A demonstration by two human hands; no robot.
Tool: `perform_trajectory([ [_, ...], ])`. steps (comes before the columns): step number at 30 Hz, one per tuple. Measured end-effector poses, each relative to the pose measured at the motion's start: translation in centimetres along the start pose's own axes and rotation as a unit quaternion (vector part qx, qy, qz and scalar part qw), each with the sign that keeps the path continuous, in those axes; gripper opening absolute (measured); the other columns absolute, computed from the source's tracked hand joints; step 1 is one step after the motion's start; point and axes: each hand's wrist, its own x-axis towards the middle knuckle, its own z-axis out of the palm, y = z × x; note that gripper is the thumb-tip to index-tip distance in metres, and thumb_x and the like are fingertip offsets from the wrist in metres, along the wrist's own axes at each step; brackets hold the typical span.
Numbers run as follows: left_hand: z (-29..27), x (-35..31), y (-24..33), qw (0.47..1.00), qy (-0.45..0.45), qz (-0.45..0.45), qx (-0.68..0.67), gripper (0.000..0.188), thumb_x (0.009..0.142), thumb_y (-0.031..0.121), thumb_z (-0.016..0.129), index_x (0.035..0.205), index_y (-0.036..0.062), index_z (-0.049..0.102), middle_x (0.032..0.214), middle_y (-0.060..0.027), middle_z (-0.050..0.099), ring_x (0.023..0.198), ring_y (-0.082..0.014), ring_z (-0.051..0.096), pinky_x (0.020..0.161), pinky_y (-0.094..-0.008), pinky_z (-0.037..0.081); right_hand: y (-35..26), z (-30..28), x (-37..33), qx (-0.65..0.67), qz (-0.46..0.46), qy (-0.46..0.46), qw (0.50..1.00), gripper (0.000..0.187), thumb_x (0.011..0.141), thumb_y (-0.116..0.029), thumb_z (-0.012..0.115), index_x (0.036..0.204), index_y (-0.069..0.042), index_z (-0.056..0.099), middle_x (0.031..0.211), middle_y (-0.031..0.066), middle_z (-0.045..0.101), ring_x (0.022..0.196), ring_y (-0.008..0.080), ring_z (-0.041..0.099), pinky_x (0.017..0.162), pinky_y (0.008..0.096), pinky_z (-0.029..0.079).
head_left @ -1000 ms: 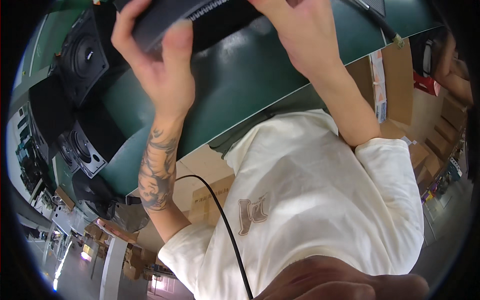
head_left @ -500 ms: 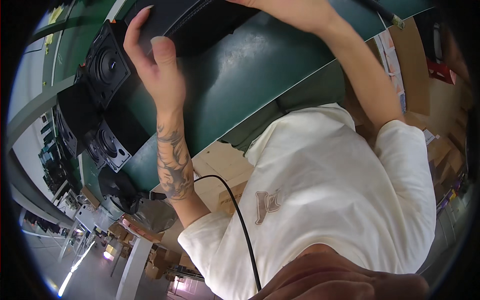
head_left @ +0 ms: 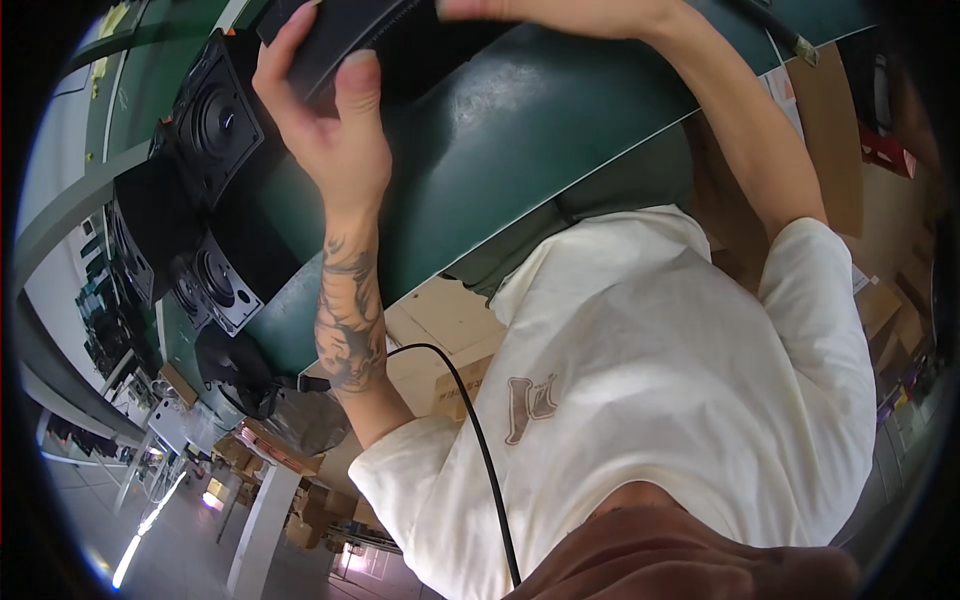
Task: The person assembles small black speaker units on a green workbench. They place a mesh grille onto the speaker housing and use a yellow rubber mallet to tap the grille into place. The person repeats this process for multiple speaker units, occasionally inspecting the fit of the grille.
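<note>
A black box (head_left: 400, 55), dark like the speakers beside it, lies on the green bench at the top edge, partly cut off by the frame. My left hand (head_left: 335, 130) grips its left end, with a finger over the far corner and the thumb at the near side. At the top edge, my right hand (head_left: 510, 8) reaches across the box from the right. Its fingers are blurred and partly outside the picture, so its hold on the box is unclear. Left of my left hand stands a black speaker (head_left: 215, 120) with a round cone.
More black speakers (head_left: 220, 280) sit at the bench's left end. The green bench top (head_left: 500, 130) runs diagonally before me. A dark tube (head_left: 780, 30) lies at the far right, near cardboard (head_left: 830, 140). A black cable (head_left: 470, 410) hangs across my shirt.
My left hand has shifted slightly right and up, its fingers closing in on the box end. The box has turned a little, and my right hand has slid left along the top edge.
</note>
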Motion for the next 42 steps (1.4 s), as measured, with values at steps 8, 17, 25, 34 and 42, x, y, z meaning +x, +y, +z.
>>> perform_trajectory([
  [8,-0.4,1.1,0.8,0.992,0.003,0.047,0.120,0.045,0.099,0.026,0.073,0.134,0.0016,0.060,0.133,-0.0120,0.063,0.120,-0.0205,0.060,0.108,-0.0324,0.044,-1.9,-0.3,-0.3,-0.027,0.074,0.025,0.997,0.063,0.083,-0.018,0.086,0.137,-0.006,0.056,0.130,0.0092,0.057,0.121,0.0219,0.057,0.107,0.0345,0.043],
  [17,-1.5,0.1,1.2,0.993,-0.070,0.073,0.066,0.045,0.099,0.026,0.073,0.135,0.0015,0.061,0.133,-0.0114,0.064,0.120,-0.0196,0.059,0.107,-0.0320,0.044,-1.5,-0.7,-1.7,-0.047,0.079,0.024,0.995,0.062,0.084,-0.024,0.086,0.135,-0.005,0.058,0.130,0.0093,0.058,0.126,0.0235,0.054,0.116,0.0377,0.031],
  [25,-2.2,0.4,5.4,0.986,-0.047,-0.152,0.048,0.044,0.104,0.025,0.061,0.140,-0.0005,0.057,0.131,-0.0100,0.063,0.119,-0.0162,0.058,0.105,-0.0276,0.042,-5.4,0.1,1.4,0.068,0.226,-0.034,0.971,0.053,0.096,-0.029,0.077,0.135,-0.001,0.054,0.112,0.0097,0.063,0.106,0.0154,0.059,0.096,0.0312,0.048],
  [34,-1.2,-0.4,2.5,0.952,0.037,-0.293,-0.083,0.047,0.107,0.038,0.057,0.131,-0.0018,0.063,0.118,-0.0054,0.064,0.107,-0.0127,0.056,0.099,-0.0262,0.042,-6.4,-9.2,-3.1,-0.445,0.116,-0.095,0.883,0.046,0.097,-0.017,0.069,0.139,-0.002,0.056,0.129,0.0186,0.062,0.118,0.0323,0.062,0.100,0.0406,0.050],
  [42,0.0,-1.0,1.4,0.950,0.047,-0.296,-0.086,0.049,0.105,0.036,0.061,0.136,-0.0017,0.057,0.120,-0.0096,0.064,0.116,-0.0165,0.055,0.104,-0.0293,0.042,-2.9,-12.1,-7.3,-0.560,0.058,-0.183,0.806,0.040,0.097,-0.017,0.068,0.136,-0.010,0.061,0.101,0.0127,0.063,0.096,0.0355,0.064,0.085,0.0415,0.051],
])
